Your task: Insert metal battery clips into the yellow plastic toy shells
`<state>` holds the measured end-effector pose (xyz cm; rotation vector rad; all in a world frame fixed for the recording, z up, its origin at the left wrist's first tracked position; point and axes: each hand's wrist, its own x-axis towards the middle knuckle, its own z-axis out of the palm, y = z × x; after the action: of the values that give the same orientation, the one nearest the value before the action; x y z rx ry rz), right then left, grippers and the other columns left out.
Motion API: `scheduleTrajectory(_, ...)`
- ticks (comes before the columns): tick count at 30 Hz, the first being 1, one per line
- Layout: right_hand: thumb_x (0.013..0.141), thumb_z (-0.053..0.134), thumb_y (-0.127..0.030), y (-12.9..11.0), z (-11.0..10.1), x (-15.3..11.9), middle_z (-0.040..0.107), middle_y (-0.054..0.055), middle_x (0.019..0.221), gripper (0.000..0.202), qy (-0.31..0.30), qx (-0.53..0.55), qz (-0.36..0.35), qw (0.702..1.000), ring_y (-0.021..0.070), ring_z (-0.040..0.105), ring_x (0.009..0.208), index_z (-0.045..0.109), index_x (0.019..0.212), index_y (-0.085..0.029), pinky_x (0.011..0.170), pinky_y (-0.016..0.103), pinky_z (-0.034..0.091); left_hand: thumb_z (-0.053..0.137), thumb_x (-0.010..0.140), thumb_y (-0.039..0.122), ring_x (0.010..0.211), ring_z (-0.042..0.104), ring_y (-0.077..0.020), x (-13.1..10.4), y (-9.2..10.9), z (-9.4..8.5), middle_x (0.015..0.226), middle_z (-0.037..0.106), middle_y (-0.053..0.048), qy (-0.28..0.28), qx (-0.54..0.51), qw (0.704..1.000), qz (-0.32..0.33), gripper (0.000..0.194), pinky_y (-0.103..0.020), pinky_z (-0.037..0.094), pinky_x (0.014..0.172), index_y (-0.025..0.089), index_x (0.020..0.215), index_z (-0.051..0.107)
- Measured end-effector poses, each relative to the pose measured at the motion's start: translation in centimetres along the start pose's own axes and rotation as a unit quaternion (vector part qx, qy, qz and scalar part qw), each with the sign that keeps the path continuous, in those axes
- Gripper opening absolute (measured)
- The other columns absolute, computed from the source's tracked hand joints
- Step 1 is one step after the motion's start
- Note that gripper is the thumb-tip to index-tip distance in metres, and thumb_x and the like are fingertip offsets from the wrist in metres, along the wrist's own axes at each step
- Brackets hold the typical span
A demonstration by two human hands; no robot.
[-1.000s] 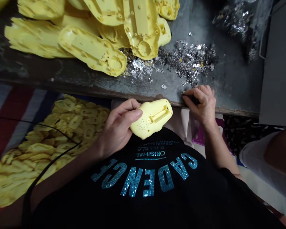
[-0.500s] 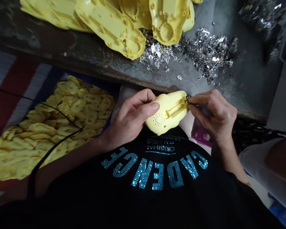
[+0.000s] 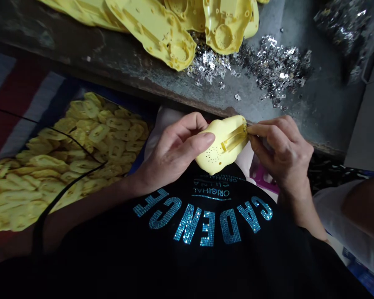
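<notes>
My left hand (image 3: 177,153) grips a yellow plastic shell (image 3: 213,155) by its left end, thumb on top near a ring of small speaker holes. The shell has a long battery slot and is held above my lap, close to the table edge. Pinched at the slot's right end, my right hand (image 3: 280,149) has thumb and forefinger on a small metal contact piece, mostly hidden by the fingertips and the slot. Loose metal contacts (image 3: 283,66) lie in heaps on the table just beyond my hands.
More yellow shells (image 3: 156,31) are stacked on the dark metal table (image 3: 112,62). To the left, a large pile of yellow plastic parts (image 3: 90,133) lies below table height, with a black cord (image 3: 68,178) across it. A plastic bag of metal pieces (image 3: 343,33) stands at back right.
The shell and both hands have shifted slightly right in view. The dark contact piece that stuck out at the shell's right end now shows much less, at the slot's end.
</notes>
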<state>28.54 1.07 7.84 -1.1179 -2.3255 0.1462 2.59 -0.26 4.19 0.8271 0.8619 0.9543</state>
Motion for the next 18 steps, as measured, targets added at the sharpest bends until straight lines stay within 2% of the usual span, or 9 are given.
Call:
scheduleTrajectory(8,0.109,0.072,-0.012,-0.3,0.1,0.0,0.085,0.004,0.108,0.023,-0.001,-0.014,-0.006,1.000,0.0214,0.074,0.091,0.076,0.124,-0.028,0.082,0.038,0.062,0.080,0.102,0.038,0.067,0.048,-0.0104,0.0,0.0,0.1,0.080,0.053,0.002,-0.002,-0.012,1.000,-0.003,0.030,-0.023,0.040,0.057,0.021,0.091,0.058)
scheduleTrajectory(14,0.106,0.076,-0.008,-0.6,0.8,-0.8,0.087,0.002,0.109,0.029,0.057,-0.031,0.008,0.998,0.0190,0.078,0.090,0.076,0.127,-0.027,0.085,0.035,0.063,0.086,0.087,0.038,0.061,0.047,-0.0088,0.5,0.6,1.1,0.072,0.049,0.005,0.048,-0.054,0.997,-0.031,0.039,-0.019,0.040,0.051,0.022,0.083,0.050)
scheduleTrajectory(18,0.105,0.075,-0.007,-0.8,1.4,-1.3,0.088,0.002,0.111,0.031,0.075,-0.064,0.012,0.995,0.0201,0.079,0.091,0.077,0.129,-0.027,0.086,0.037,0.064,0.084,0.090,0.041,0.061,0.054,-0.0101,0.6,0.5,1.1,0.074,0.055,0.004,0.051,-0.068,0.995,-0.044,0.037,-0.019,0.045,0.049,0.022,0.087,0.052)
